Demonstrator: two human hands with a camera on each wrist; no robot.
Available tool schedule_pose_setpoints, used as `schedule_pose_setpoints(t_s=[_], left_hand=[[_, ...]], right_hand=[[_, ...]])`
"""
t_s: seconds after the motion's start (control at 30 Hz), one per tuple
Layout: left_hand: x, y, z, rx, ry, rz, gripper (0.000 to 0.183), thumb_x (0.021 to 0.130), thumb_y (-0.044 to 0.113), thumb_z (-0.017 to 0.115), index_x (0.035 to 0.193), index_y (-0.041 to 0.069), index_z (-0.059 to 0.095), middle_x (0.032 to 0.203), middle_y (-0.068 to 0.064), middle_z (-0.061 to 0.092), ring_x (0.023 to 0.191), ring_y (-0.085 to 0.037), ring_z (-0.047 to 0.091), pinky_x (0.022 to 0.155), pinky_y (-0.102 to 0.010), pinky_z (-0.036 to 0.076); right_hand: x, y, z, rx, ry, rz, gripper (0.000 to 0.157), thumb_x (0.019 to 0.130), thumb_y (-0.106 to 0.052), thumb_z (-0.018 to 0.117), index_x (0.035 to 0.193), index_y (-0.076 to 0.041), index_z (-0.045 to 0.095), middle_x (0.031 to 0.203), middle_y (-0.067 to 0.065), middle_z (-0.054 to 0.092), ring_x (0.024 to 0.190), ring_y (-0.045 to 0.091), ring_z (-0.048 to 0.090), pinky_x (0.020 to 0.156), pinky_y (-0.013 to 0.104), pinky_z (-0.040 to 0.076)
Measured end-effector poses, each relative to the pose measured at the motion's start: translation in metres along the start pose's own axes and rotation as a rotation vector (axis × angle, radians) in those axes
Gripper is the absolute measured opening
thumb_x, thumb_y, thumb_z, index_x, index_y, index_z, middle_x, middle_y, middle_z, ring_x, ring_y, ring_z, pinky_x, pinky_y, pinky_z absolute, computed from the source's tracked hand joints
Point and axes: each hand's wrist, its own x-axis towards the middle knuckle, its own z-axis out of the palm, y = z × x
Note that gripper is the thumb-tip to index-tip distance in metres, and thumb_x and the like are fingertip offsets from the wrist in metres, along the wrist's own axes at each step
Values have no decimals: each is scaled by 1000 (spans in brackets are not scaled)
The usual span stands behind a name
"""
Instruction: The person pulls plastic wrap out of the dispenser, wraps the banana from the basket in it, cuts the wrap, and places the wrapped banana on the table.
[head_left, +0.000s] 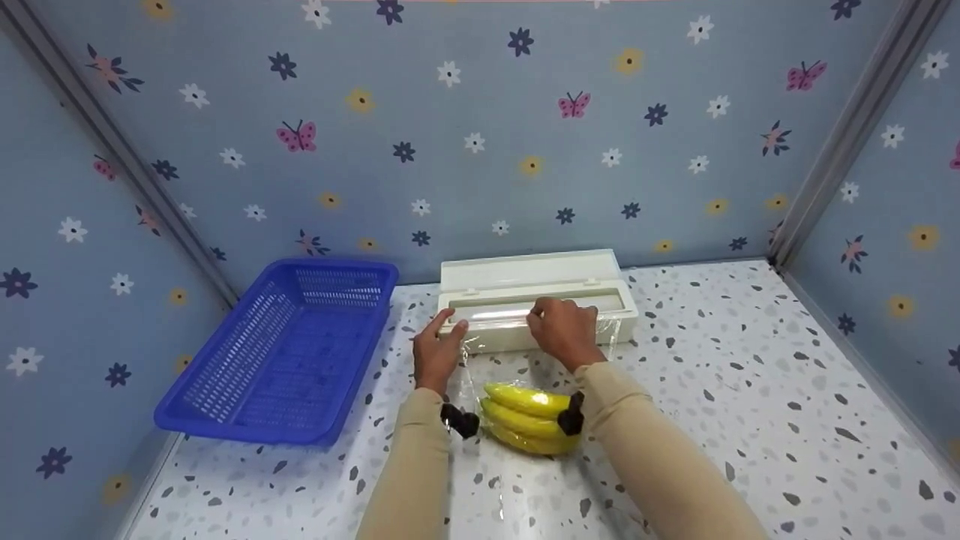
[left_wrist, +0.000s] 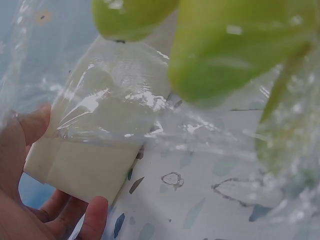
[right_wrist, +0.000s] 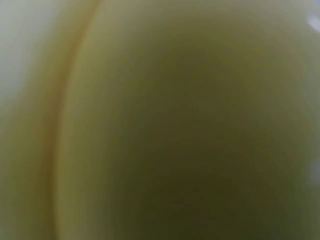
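Observation:
A white cling film dispenser (head_left: pixel 532 292) stands by the back wall with its lid up and a roll of film inside. My left hand (head_left: pixel 439 349) grips its left end, the thumb on the front and the fingers round the end in the left wrist view. Curled over the front cutter rail, my right hand (head_left: pixel 564 330) seems to pinch the slide cutter, which the fingers hide. Clear film (left_wrist: pixel 125 105) runs from the dispenser over a bunch of yellow bananas (head_left: pixel 525 420) lying between my forearms. Blurred yellow banana skin (right_wrist: pixel 190 120) fills the right wrist view.
A blue plastic basket (head_left: pixel 259 435) with slotted sides stands left of the dispenser. Speckled white tabletop (head_left: pixel 720 375) extends to the right. Patterned blue panels (head_left: pixel 480 180) enclose the back and both sides.

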Motion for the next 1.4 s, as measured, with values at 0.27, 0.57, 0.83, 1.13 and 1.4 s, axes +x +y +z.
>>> schedule_pose_setpoints(t_s=[0.27,0.57,0.83,1.13,1.4], left_hand=[[0,1,0,5,-5,-15,43,92,33,73,133,22,67,141,-9,58,125,-27,53,103,-45,41],[-1,2,1,9,3,-18,42,92,33,73,133,23,67,138,-10,60,120,-26,55,100,-44,43],[0,1,0,-27,2,0,42,93,29,74,133,19,67,141,-11,58,125,-27,53,104,-45,41],[1,0,-2,-19,-1,4,42,93,28,73,133,18,67,142,-12,56,132,-29,49,107,-45,38],[-1,1,-2,-4,-15,2,43,94,31,72,135,20,66,142,-14,56,132,-30,48,106,-47,39]], right_hand=[[-2,7,-1,-11,48,-8,17,95,-27,65,91,-16,77,79,3,73,74,30,67,77,62,44],[-2,16,-6,-23,39,6,19,96,-26,61,89,-16,76,81,4,73,75,29,67,78,63,43],[-3,27,-11,-25,49,28,18,95,-25,64,90,-13,76,81,6,73,76,31,67,81,65,41],[-5,36,-17,-64,36,78,21,97,-27,60,95,-13,76,81,6,73,78,31,67,82,64,41],[-11,43,-18,6,63,106,20,97,-24,60,97,-12,76,86,9,74,77,35,66,91,68,34]])
